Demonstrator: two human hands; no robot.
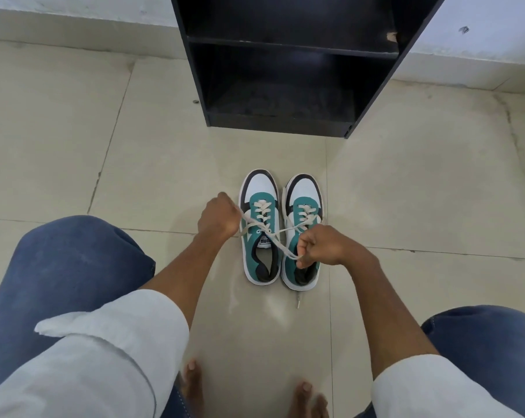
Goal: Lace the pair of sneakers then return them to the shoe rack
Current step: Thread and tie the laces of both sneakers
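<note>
Our left hand (pixel 217 217) and right hand (pixel 318 247) each pinch a cream lace end (pixel 277 236) over teal-and-white sneakers (pixel 259 227) (side by side, frame centre), crossing them.

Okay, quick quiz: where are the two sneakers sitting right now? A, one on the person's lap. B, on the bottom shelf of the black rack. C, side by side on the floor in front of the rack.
C: both sneakers stand side by side on the floor tiles, short of the shoe rack, whose visible shelves hold no shoes.
</note>
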